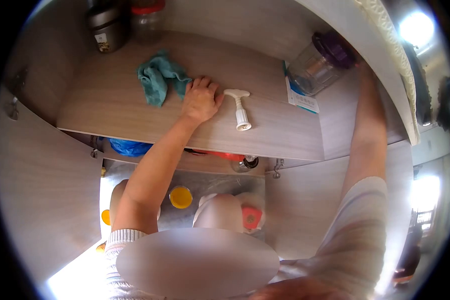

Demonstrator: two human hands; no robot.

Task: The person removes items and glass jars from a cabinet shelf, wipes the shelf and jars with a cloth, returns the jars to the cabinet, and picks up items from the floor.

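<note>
My left hand (201, 101) rests on the wooden cabinet shelf (265, 135), fingers laid forward and thumb apart. Against its outer fingers lies the end of a crumpled teal cloth (157, 77). Just right of the thumb is a white plastic piece (241, 111) with a T-shaped top and a ribbed, flared end. At the back right, my right hand (361, 64) reaches in beside a clear jar (310, 67) with a purple lid (333, 49). The lid hides its fingers, so I cannot tell whether they grip the jar.
A printed card (302, 100) lies under the jar. A dark metal canister (105, 30) and a red-lidded jar (147, 20) stand back left. Open doors (50, 170) flank the cabinet. Below are a blue bag (129, 147), a glass jar (245, 164) and a yellow-topped container (180, 197).
</note>
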